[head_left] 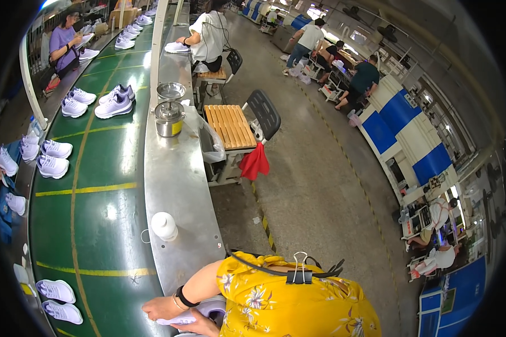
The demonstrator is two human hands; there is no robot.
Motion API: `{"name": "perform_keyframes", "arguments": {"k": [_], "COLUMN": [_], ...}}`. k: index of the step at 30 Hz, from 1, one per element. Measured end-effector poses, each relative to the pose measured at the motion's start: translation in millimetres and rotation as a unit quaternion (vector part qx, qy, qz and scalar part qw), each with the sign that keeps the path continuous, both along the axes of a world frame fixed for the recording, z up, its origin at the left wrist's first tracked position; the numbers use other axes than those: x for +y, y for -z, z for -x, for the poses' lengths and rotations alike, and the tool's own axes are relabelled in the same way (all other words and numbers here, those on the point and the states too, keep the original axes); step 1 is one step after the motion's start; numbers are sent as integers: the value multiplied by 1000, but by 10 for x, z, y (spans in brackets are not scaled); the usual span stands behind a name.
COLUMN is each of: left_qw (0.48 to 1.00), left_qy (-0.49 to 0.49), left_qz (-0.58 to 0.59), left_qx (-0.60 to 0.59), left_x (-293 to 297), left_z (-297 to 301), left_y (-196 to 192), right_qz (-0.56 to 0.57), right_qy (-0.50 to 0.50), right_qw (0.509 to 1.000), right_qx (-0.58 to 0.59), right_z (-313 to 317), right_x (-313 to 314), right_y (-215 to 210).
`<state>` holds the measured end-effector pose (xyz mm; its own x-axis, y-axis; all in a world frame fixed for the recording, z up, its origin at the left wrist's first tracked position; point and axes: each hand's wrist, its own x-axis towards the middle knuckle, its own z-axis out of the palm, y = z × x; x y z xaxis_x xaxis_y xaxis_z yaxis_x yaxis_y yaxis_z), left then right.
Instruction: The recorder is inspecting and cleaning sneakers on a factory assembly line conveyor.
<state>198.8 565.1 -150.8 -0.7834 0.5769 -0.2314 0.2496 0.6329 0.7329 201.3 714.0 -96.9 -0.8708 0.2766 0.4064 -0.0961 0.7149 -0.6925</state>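
Note:
At the bottom, a pale lavender sneaker (211,308) is held beside the metal ledge, low against my yellow floral shirt (298,303). My right hand (162,308), with a black band at the wrist, is closed over the toe end of the shoe. Its fingertips are bent under and partly hidden. Close by, my left hand (201,324) grips the sneaker's side, the fingers wrapped on it and the forearm out of sight. Part of the shoe is cut off by the lower edge and covered by my hands. A white bottle (164,226) stands on the ledge ahead of my right arm.
A green conveyor belt (109,219) with yellow lines carries several pairs of sneakers (56,291). Along it runs a metal ledge (180,185), bearing a metal pot (169,119). A wooden-seated chair (227,126) with a red cloth (255,162) stands alongside. Other people work farther off.

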Motion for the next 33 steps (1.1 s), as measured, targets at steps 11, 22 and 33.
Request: {"name": "perform_keyframes", "arguments": {"k": [11,22,33], "left_qw": [999,996,989], "left_qy": [11,26,67], "left_qz": [36,65,99], "left_qx": [28,57,87], "left_x": [-36,-42,-28], "left_z": [205,335,240], "left_y": [-166,-424,-772], "right_qz": [-19,23,49], "right_qy": [-4,15,58], "right_qw": [999,999,997], "right_qx": [39,28,-13], "right_z": [-104,-324,-812], "right_x": [-9,-15,-146], "right_y": [-54,-125,-248]}}
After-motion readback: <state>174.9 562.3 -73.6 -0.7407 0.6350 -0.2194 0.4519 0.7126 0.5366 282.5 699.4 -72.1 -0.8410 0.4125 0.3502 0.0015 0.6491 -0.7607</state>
